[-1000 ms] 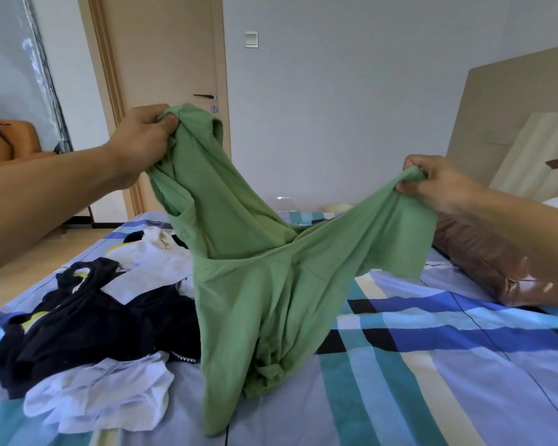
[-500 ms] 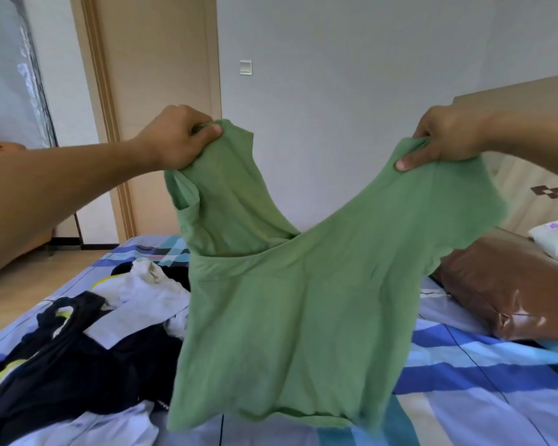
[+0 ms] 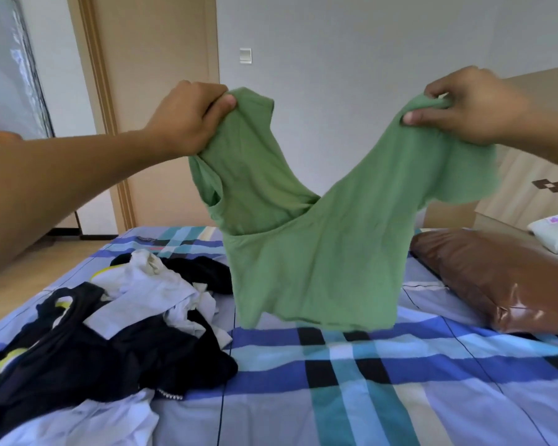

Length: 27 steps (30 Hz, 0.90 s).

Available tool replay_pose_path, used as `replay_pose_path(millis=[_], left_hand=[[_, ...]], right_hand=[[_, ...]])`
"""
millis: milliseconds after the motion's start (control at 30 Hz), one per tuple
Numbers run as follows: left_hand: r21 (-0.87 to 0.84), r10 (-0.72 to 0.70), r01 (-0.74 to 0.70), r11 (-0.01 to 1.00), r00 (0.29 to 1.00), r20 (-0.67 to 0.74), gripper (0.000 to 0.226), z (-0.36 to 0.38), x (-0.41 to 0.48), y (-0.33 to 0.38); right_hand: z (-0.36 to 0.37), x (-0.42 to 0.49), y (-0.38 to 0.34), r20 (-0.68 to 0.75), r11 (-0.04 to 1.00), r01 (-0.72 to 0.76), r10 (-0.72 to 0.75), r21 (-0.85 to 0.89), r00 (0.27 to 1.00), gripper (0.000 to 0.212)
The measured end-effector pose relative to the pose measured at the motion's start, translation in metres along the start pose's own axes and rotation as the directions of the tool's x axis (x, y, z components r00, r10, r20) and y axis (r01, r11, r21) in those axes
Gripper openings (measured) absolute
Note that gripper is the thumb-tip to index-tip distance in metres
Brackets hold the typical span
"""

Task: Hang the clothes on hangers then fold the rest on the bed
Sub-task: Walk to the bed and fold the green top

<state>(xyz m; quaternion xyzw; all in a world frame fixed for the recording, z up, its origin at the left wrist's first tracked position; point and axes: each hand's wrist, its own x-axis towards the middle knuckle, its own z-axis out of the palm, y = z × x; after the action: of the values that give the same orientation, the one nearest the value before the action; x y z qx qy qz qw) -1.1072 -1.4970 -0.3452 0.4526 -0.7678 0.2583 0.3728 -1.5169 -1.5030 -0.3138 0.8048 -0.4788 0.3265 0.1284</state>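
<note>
Left hand (image 3: 187, 119) and right hand (image 3: 471, 104) fingers (image 3: 414, 117) grip the green top (image 3: 319, 262) by its shoulders above the bed (image 3: 400, 381)

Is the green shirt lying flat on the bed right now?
No, the left hand and the right hand each grip a shoulder of the green shirt, which hangs in the air over the bed.

Bare left hand (image 3: 187, 119) and right hand (image 3: 471, 104), forearms bare too (short thumbnails)

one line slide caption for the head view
Both hands, left and right, hold a green top up over a plaid bed.
</note>
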Motion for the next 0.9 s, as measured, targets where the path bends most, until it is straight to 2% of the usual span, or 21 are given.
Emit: replay_pose_path(millis=[67, 100, 167, 200, 267, 333, 367, 433, 500, 567, 700, 767, 833, 900], left_hand=[[-0.094, 0.071, -0.064, 0.993, 0.995, 0.068, 0.043, -0.004, -0.037, 0.023], [-0.146, 0.102, -0.084, 0.986, 0.987, 0.121, 0.041, -0.005, -0.060, 0.036], [-0.242, 0.150, -0.086, 0.966, 0.954, 0.258, 0.038, -0.002, -0.114, 0.058], [-0.293, 0.177, -0.077, 0.953, 0.926, 0.334, 0.037, 0.000, -0.142, 0.068], [-0.384, 0.223, -0.025, 0.923, 0.848, 0.481, 0.036, 0.007, -0.200, 0.082], [-0.434, 0.256, 0.030, 0.900, 0.770, 0.584, 0.036, 0.013, -0.246, 0.088], [-0.457, 0.272, 0.053, 0.888, 0.740, 0.615, 0.037, 0.016, -0.264, 0.089], [-0.488, 0.281, 0.093, 0.868, 0.719, 0.636, 0.038, 0.025, -0.286, 0.089], [-0.501, 0.259, 0.130, 0.856, 0.731, 0.631, 0.039, 0.036, -0.292, 0.085], [-0.483, 0.208, 0.167, 0.860, 0.748, 0.630, 0.041, 0.050, -0.286, 0.080], [-0.393, 0.061, 0.228, 0.891, 0.797, 0.601, 0.049, 0.100, -0.252, 0.052], [-0.312, -0.020, 0.245, 0.918, 0.814, 0.580, 0.052, 0.137, -0.234, 0.029], [-0.133, -0.168, 0.306, 0.943, 0.780, 0.603, 0.047, 0.173, -0.223, 0.007], [0.087, -0.312, 0.334, 0.939, 0.714, 0.626, 0.038, 0.201, -0.226, -0.002]], right_hand=[[0.004, -0.041, -0.024, 0.226, 0.995, 0.028, -0.048, 0.092, 0.973, 0.066], [0.010, -0.063, -0.035, 0.377, 0.988, 0.028, -0.083, 0.150, 0.923, 0.058], [0.030, -0.112, -0.055, 0.645, 0.963, -0.032, -0.154, 0.267, 0.748, 0.026], [0.042, -0.138, -0.064, 0.730, 0.954, -0.058, -0.184, 0.293, 0.658, 0.016], [0.068, -0.185, -0.081, 0.850, 0.954, -0.061, -0.229, 0.292, 0.475, 0.017], [0.089, -0.216, -0.091, 0.910, 0.955, -0.057, -0.256, 0.289, 0.325, 0.022], [0.098, -0.228, -0.093, 0.924, 0.956, -0.063, -0.260, 0.288, 0.279, 0.022], [0.115, -0.241, -0.090, 0.929, 0.953, -0.060, -0.274, 0.297, 0.246, 0.027], [0.130, -0.240, -0.083, 0.924, 0.945, -0.080, -0.290, 0.318, 0.249, 0.031], [0.145, -0.227, -0.073, 0.909, 0.933, -0.097, -0.309, 0.347, 0.281, 0.031], [0.187, -0.176, -0.047, 0.863, 0.962, 0.011, -0.249, 0.272, 0.439, 0.032], [0.221, -0.145, -0.028, 0.808, 0.984, 0.103, -0.176, 0.143, 0.562, 0.032], [0.254, -0.123, -0.013, 0.705, 0.984, 0.158, -0.056, -0.080, 0.707, 0.034], [0.284, -0.121, -0.003, 0.643, 0.941, 0.155, 0.080, -0.300, 0.762, 0.064]])
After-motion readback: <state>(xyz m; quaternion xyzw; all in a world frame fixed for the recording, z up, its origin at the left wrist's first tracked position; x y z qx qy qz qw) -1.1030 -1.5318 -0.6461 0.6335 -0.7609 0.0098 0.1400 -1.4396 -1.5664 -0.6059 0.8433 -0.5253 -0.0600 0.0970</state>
